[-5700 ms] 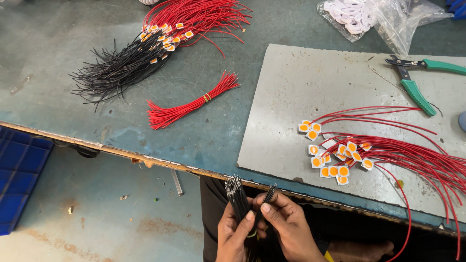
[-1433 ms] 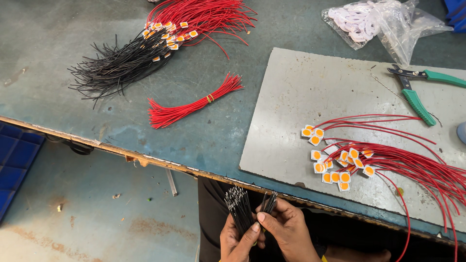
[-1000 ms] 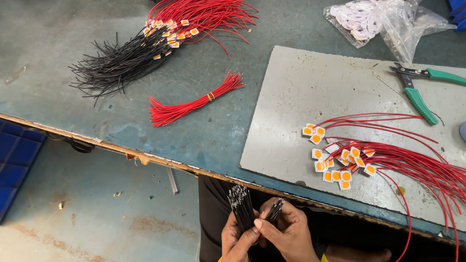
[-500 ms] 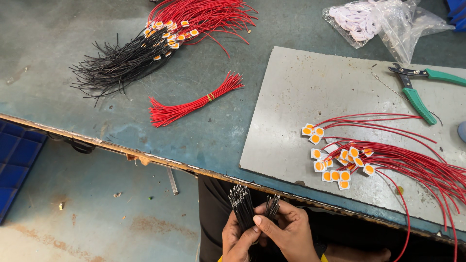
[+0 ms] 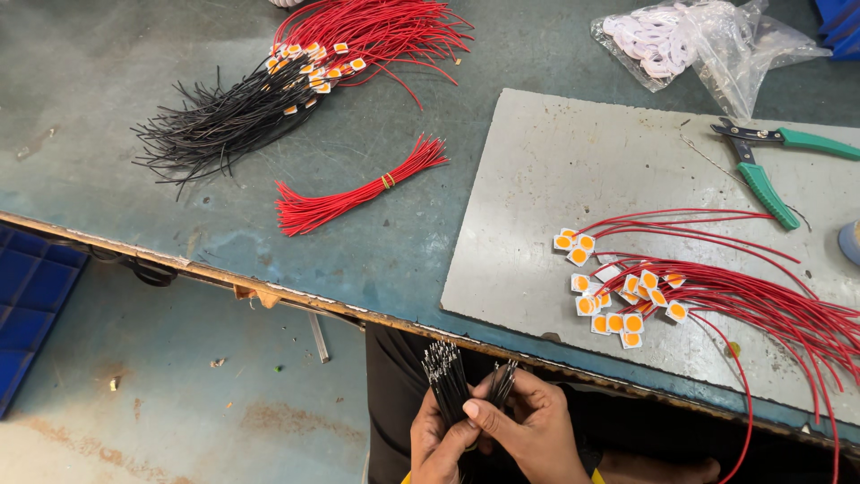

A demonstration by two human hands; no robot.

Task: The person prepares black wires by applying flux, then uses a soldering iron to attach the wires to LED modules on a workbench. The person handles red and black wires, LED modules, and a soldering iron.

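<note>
Head-camera view looks down past the bench edge to a bundle of thin black wires with bare stripped tips [image 5: 445, 378], held below the table, over the person's lap. Its long axis runs nearly upright, tips pointing toward the bench. The left hand [image 5: 439, 444] is wrapped closed around the bundle's lower part; the right hand [image 5: 528, 430] lies just beside it, thumb and forefinger pinched on a smaller tuft of the same black wires [image 5: 502, 384] (split off to the right of the main bundle). Both hands are equally near, touching each other. Up on the worn blue-green tabletop [image 5: 107, 108] sits a flat grey slab [image 5: 573, 170] carrying red wires ending in small white squares with orange centres [image 5: 627, 300], and green-handled cutters [image 5: 761, 166]. Left of the slab lies a tied bunch of short red wires [image 5: 358, 193], and beyond it a loose heap of black and red wires [image 5: 269, 90]. At the far right corner is a clear plastic bag of white rings [image 5: 690, 45]; no label is legible.
</note>
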